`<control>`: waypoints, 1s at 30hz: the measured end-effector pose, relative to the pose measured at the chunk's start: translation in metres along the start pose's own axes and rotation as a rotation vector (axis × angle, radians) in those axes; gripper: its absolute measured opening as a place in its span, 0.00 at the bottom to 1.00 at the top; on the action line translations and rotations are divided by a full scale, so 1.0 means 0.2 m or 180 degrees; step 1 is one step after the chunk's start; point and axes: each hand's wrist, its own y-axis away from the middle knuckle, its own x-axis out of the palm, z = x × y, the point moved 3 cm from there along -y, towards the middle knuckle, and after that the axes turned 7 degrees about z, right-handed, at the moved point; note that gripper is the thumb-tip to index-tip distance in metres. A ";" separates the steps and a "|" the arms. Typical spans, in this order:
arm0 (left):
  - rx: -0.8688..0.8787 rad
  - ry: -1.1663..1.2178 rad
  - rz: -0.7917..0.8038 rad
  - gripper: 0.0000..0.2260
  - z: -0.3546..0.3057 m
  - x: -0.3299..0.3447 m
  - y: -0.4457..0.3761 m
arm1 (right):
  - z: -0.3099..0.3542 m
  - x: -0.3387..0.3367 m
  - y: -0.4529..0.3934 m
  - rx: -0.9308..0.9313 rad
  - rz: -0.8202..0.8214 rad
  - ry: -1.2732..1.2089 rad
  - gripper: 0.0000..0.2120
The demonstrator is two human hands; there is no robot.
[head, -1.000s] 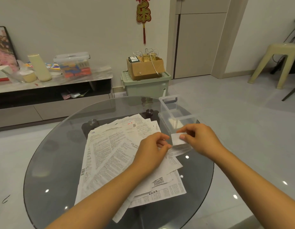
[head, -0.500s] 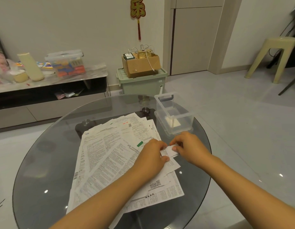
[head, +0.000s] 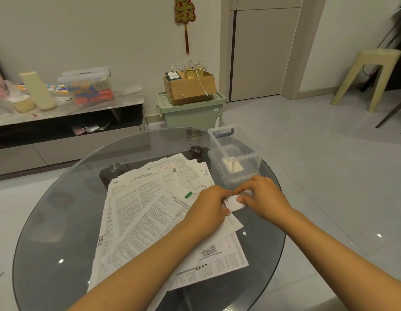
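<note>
Small white slip (head: 236, 202) pinched at nine o'clock by left hand (head: 209, 206), at three o'clock by right hand (head: 263, 197), folded flat, faint print, atop papers (head: 150, 209)

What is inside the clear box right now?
A flat pale slip lies on the bottom of the clear box. Its near edge is hidden behind the right hand, which holds a small paper.
</note>
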 end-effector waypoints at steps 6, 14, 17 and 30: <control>0.0086 0.0204 -0.0115 0.20 -0.02 0.04 -0.07 | -0.02 0.00 -0.01 0.0021 -0.0072 0.0025 0.14; 0.0300 -0.0149 -0.0112 0.09 0.02 0.05 -0.08 | -0.02 0.00 -0.01 -0.0018 -0.0342 0.0720 0.15; 0.0357 -0.0497 0.0021 0.10 0.02 0.06 -0.07 | -0.01 0.01 0.00 -0.0044 -0.0413 0.0866 0.15; 0.0537 -0.1208 0.0238 0.12 0.00 0.08 -0.04 | -0.05 0.03 0.07 -0.0026 -0.0224 0.0995 0.18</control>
